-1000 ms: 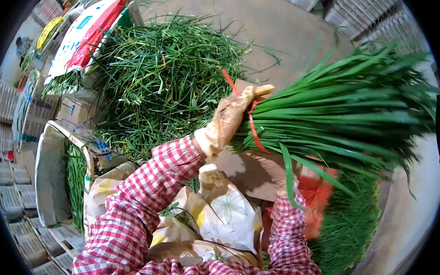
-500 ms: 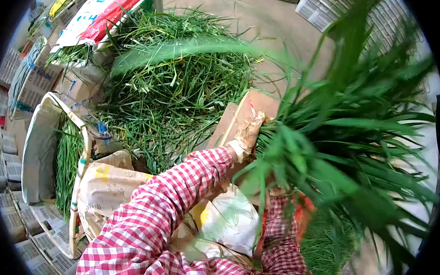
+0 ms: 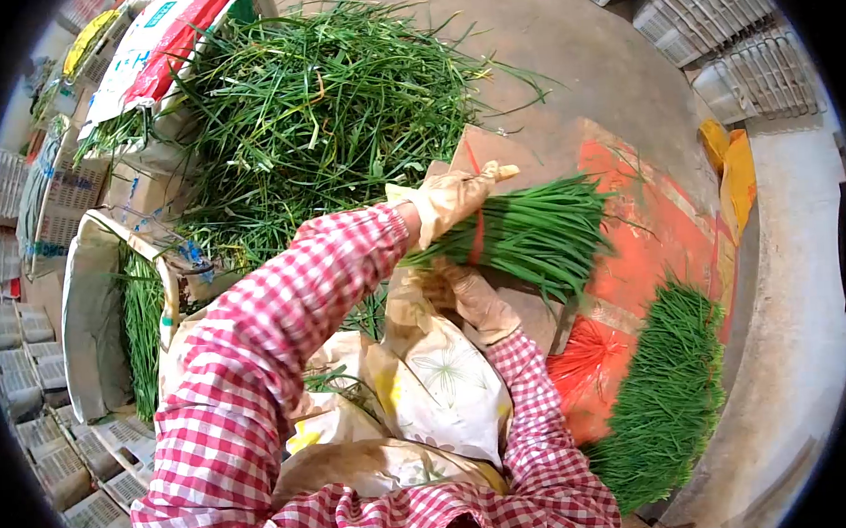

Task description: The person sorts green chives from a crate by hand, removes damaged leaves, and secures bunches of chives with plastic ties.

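A bunch of garlic chives (image 3: 544,235) lies sideways in front of me, with a red tie (image 3: 477,233) across it near its left end. My left hand (image 3: 453,204), in a pale glove, is closed over the top of the bunch beside the tie. My right hand (image 3: 481,304), gloved too, is closed at the lower left side of the bunch; its fingertips are partly hidden beneath the leaves. Under and behind the bunch is a cardboard piece (image 3: 503,152). A patterned apron (image 3: 452,381) covers my lap.
Loose green leaves (image 3: 322,117) are heaped ahead. On my right, bundled chives (image 3: 665,395) stand beside a pile of red ties (image 3: 592,356) on an orange sheet (image 3: 620,246). A frame-edged basket (image 3: 95,316) with greens is at left. Plastic crates (image 3: 705,11) stand at far right.
The long leaves that fanned out blurred at the right now lie lower as a compact bunch. A red tie now shows across it. My right hand has come into sight.
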Available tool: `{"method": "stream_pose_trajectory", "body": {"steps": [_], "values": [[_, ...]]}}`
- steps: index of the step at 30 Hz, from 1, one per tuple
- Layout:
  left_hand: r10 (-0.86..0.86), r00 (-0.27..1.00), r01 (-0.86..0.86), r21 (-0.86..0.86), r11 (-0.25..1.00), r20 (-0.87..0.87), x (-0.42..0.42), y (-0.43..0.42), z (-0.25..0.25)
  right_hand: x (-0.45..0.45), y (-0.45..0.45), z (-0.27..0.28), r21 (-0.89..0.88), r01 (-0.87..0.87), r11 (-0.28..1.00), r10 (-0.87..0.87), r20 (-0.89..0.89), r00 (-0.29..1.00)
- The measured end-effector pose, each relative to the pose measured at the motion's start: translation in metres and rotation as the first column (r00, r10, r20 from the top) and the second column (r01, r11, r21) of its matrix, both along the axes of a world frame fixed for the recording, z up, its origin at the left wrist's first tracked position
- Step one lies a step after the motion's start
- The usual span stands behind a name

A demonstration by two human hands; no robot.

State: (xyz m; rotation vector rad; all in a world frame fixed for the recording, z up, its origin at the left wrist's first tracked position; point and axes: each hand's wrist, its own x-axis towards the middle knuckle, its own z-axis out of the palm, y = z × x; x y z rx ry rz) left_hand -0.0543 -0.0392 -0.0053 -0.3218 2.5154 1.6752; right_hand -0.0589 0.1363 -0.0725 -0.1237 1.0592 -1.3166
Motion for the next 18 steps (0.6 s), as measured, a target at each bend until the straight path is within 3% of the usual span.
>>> {"method": "stream_pose_trajectory", "body": {"steps": [1,2,3,4,6,7,8,10,11,12,14,15,16,17,18], "values": [[0.005,0.995,0.005,0.106,0.994,-0.095,-0.001,-0.006,-0.021,-0.013,-0.001,0.021,0.112,-0.294,0.949,0.312,-0.209,0.927],[0.019,0.983,0.021,0.211,0.977,-0.184,-0.001,-0.01,-0.035,-0.029,0.0,0.041,0.274,-0.524,0.806,0.592,-0.36,0.721],[0.077,0.974,0.028,0.454,0.891,-0.211,-0.001,-0.011,-0.036,-0.042,0.007,0.066,0.084,-0.431,0.898,0.426,-0.408,0.808],[0.046,0.955,0.045,0.297,0.954,-0.293,0.0,-0.016,-0.041,-0.048,0.013,0.091,-0.104,-0.315,0.943,0.246,-0.415,0.876],[0.081,0.996,-0.048,0.511,0.858,-0.042,0.013,-0.018,-0.017,-0.057,0.002,0.135,-0.245,-0.013,0.969,-0.155,-0.649,0.745],[0.112,0.975,-0.009,0.471,0.882,-0.191,0.01,-0.019,-0.023,-0.063,-0.011,0.141,-0.2,0.046,0.979,-0.183,-0.755,0.63],[0.107,0.984,-0.021,0.504,0.863,-0.142,0.012,-0.022,-0.021,-0.066,-0.028,0.142,-0.163,0.108,0.981,-0.195,-0.844,0.5],[0.118,0.975,-0.01,0.492,0.871,-0.19,0.014,-0.024,-0.016,-0.067,-0.057,0.12,0.025,0.07,0.997,-0.01,-0.891,0.454],[0.113,0.977,-0.01,0.488,0.873,-0.183,0.013,-0.024,-0.015,-0.069,-0.07,0.103,0.155,-0.045,0.987,0.161,-0.917,0.365],[0.116,0.978,0.001,0.557,0.831,-0.174,0.011,-0.023,-0.015,-0.071,-0.082,0.085,0.234,-0.139,0.962,0.253,-0.957,0.139],[0.124,0.98,0.0,0.626,0.78,-0.155,0.012,-0.025,-0.017,-0.061,-0.089,0.047,0.028,-0.087,0.996,0.009,-0.978,-0.207],[0.163,0.977,-0.03,0.669,0.742,-0.136,0.015,-0.028,-0.019,-0.058,-0.088,0.052,0.028,-0.088,0.996,0.01,-0.98,-0.198],[0.254,0.959,-0.092,0.704,0.704,-0.128,0.019,-0.03,-0.011,-0.055,-0.085,0.065,-0.082,0.06,0.995,-0.094,-0.962,0.254],[0.342,0.932,-0.148,0.735,0.662,-0.12,0.023,-0.032,-0.003,-0.052,-0.084,0.071,-0.112,0.239,0.965,-0.242,-0.737,0.631],[0.497,0.867,-0.295,0.768,0.568,-0.034,0.031,-0.034,0.009,-0.062,-0.08,0.063,-0.189,0.326,0.926,-0.363,-0.678,0.639]]}}
